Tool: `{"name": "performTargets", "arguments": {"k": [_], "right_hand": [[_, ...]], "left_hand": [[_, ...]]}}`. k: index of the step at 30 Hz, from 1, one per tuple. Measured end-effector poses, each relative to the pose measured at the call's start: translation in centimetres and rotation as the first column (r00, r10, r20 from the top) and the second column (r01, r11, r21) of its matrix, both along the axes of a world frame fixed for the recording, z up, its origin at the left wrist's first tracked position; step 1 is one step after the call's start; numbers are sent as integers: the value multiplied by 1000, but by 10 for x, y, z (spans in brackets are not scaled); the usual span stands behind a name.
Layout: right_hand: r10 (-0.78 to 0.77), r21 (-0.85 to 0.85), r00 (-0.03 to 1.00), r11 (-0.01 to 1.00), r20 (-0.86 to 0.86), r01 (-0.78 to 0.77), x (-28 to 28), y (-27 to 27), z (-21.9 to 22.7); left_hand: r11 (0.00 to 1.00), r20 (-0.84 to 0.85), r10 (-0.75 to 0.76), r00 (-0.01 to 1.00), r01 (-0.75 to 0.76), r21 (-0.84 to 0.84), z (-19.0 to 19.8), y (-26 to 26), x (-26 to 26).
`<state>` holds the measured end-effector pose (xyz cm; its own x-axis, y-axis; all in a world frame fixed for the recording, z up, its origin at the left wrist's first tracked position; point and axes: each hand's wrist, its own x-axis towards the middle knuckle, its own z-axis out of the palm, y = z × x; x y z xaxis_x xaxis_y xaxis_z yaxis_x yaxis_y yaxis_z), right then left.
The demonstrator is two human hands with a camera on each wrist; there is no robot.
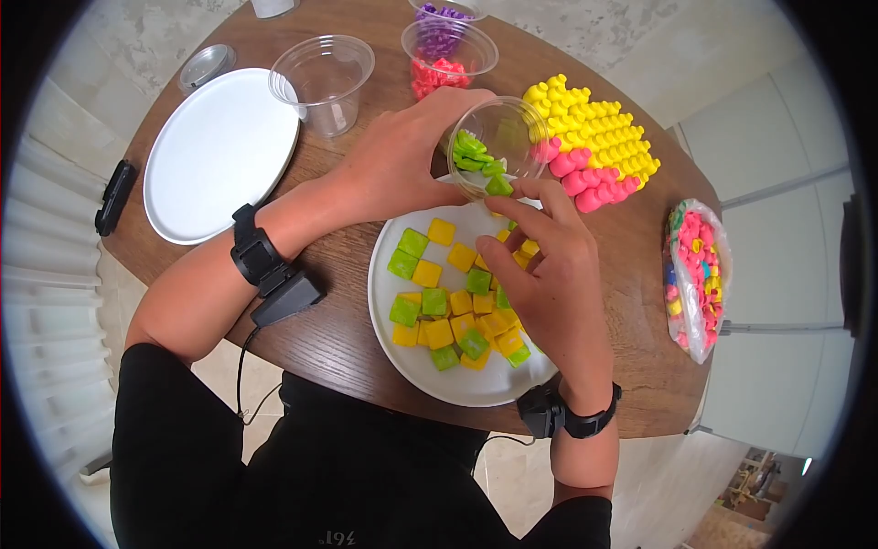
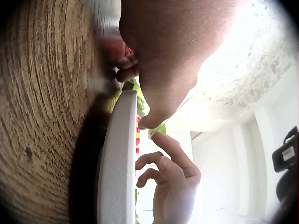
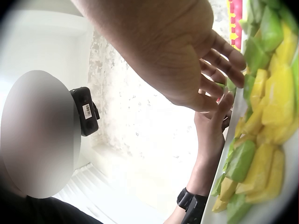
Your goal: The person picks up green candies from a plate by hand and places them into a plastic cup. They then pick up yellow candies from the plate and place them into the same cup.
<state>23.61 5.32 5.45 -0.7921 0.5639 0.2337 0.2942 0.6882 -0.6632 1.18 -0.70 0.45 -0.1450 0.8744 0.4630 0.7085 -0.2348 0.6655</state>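
Note:
My left hand (image 1: 402, 160) grips a clear plastic cup (image 1: 517, 123) and holds it tilted, its mouth toward me, over the far side of a round white plate (image 1: 384, 339). Green square pieces (image 1: 470, 151) lie inside the cup, some down by its lower rim. At that rim is my right hand (image 1: 558, 265), index finger extended toward a green piece (image 1: 498, 186) and the other fingers loosely bent. Yellow squares (image 1: 427, 273) and green squares (image 1: 403, 311) are scattered and partly stacked on the plate. In the left wrist view, the right fingertips (image 2: 159, 137) sit close to the left thumb.
A second white plate (image 1: 206, 165) lies at left beside a clear cup (image 1: 334, 87). Behind are cups with red pieces (image 1: 439, 75) and purple pieces (image 1: 439, 32). Yellow bottle-shaped pieces (image 1: 594, 119) and pink ones (image 1: 594, 183) stand in rows. A plastic bag (image 1: 700, 274) sits at the right edge.

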Motion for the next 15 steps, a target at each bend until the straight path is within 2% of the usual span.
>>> {"name": "performTargets", "arguments": {"k": [15], "right_hand": [[-4, -8, 1000, 1000, 14, 5, 0, -1, 1]], "left_hand": [[999, 15, 8, 1000, -8, -36, 2, -1, 1]]}}
